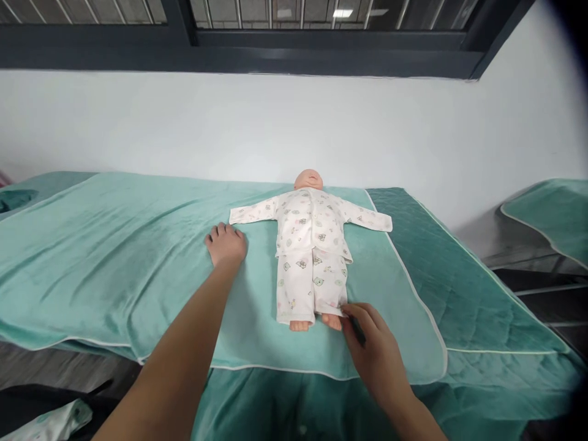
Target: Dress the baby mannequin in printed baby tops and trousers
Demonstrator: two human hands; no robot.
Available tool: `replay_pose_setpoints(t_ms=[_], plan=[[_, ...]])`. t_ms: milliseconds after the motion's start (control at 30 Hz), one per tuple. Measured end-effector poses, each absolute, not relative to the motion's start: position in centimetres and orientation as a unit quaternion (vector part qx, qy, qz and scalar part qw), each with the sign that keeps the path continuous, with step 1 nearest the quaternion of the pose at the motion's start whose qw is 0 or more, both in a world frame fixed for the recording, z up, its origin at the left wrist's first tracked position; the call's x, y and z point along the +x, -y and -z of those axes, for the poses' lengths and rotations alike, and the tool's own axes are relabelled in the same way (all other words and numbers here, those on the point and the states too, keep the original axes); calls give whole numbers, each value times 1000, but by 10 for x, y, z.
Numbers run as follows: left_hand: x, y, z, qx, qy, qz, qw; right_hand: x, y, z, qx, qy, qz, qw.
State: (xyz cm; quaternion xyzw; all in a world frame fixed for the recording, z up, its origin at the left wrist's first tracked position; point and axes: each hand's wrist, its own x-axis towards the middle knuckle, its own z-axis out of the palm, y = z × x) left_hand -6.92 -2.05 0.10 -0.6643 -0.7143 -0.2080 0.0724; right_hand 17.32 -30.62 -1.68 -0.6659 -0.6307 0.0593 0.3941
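A baby doll [309, 179] lies on its back on a light green blanket [248, 294], arms spread wide. It wears a white patterned top [301, 220] and matching trousers [296, 285]; its feet show below the cuffs. My right hand [374, 349] pinches the trouser cuff at the foot on the right, thumb and fingers together. Fingers slightly bent, my left hand [226, 244] rests on the blanket just below the sleeve end on the left, holding nothing.
A darker green quilted cover [441, 275] lies under the blanket. Behind the bed rises a white wall [184, 122] with a dark window frame [275, 52]. A patterned cloth [55, 422] is at the lower left, and another green-covered surface [551, 211] stands at the right.
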Motion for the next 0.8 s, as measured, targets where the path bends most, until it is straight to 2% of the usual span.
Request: replay_pose_setpoints(t_ms=[200,333,467,633,800], plan=[[-69,19,1,-664,712,214,81,168,308,-16,-604,628,-98,480],[-68,19,0,-660,716,211,86,164,313,-39,-606,608,-90,504],[-68,19,1,-660,717,204,89,165,313,-32,-618,606,-84,494],[-69,19,1,-662,716,206,84,166,312,-6,-626,651,-29,429],[-68,20,-1,-664,713,209,84,164,303,-9,-607,683,-30,405]])
